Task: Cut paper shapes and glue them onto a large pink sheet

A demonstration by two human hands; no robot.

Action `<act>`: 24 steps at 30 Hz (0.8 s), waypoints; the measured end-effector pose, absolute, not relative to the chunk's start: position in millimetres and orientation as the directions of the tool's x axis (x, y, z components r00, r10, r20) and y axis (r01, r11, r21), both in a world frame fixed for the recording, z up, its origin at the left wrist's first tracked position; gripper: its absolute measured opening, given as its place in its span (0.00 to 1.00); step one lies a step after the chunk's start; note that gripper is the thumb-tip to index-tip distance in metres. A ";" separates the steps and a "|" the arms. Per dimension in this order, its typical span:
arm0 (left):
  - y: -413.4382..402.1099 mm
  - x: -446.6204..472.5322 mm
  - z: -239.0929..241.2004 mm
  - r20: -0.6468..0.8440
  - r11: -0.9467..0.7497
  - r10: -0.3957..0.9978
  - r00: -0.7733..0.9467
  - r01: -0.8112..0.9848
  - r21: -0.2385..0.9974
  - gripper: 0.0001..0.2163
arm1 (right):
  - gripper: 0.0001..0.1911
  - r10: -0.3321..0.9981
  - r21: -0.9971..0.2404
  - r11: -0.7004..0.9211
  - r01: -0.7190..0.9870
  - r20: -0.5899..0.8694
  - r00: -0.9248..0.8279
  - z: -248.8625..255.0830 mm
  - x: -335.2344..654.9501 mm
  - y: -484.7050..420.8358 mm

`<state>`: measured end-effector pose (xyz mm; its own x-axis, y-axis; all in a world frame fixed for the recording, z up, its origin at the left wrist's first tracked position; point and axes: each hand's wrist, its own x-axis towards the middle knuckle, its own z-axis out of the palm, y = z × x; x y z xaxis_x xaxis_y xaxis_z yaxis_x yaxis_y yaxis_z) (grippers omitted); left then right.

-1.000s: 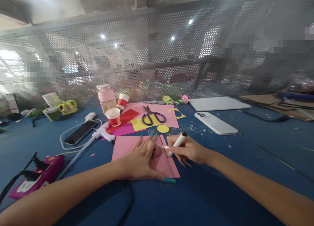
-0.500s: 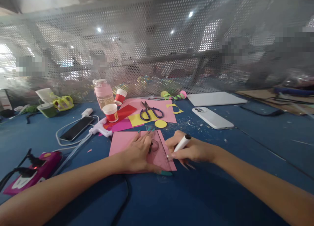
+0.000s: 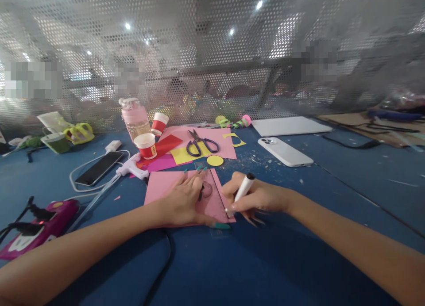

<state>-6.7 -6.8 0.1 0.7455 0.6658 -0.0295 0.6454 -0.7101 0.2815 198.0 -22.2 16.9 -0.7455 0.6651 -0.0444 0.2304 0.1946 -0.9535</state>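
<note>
A sheet of pink paper (image 3: 159, 184) lies on the blue table in front of me. My left hand (image 3: 184, 197) rests flat on it with fingers spread, pressing down a clear ruler-like plastic sheet (image 3: 215, 202) with markings. That sheet's straight edge runs near the paper's right side, and a dark line shows along it. My right hand (image 3: 255, 197) is closed around a white marker (image 3: 245, 187) with a black end pointing up. The marker's lower tip is at the paper's lower right, beside the plastic edge; the fingers partly hide it.
Beyond the paper lie scissors (image 3: 199, 147), a yellow paper disc (image 3: 215, 160) and coloured sheets. Two red-and-white cups (image 3: 146, 147), a pink bottle (image 3: 135, 120) and a glue gun (image 3: 133, 166) stand or lie left. A white phone (image 3: 285, 152) is right; a power strip (image 3: 43, 226) with cords is left.
The whole view has shifted slightly, so things sit a little higher and further left. Both hands stay in nearly the same places on the paper, the marker still at the plastic edge.
</note>
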 end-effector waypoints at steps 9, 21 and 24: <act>-8.4 -5.5 4.2 -0.014 -0.710 0.664 0.748 0.636 0.300 0.42 | 0.09 0.632 -0.968 0.088 0.237 -0.130 -0.764 16.5 197.6 -21.7; -8.9 -4.3 3.8 -0.057 -0.689 0.683 0.728 0.668 0.282 0.48 | 0.17 0.967 -0.968 0.245 0.061 0.240 -0.083 -11.6 193.8 15.5; -10.0 -3.0 5.4 -0.064 -0.689 0.678 0.732 0.664 0.292 0.49 | 0.19 0.984 -0.984 0.170 0.056 0.166 -0.070 -19.5 188.7 20.4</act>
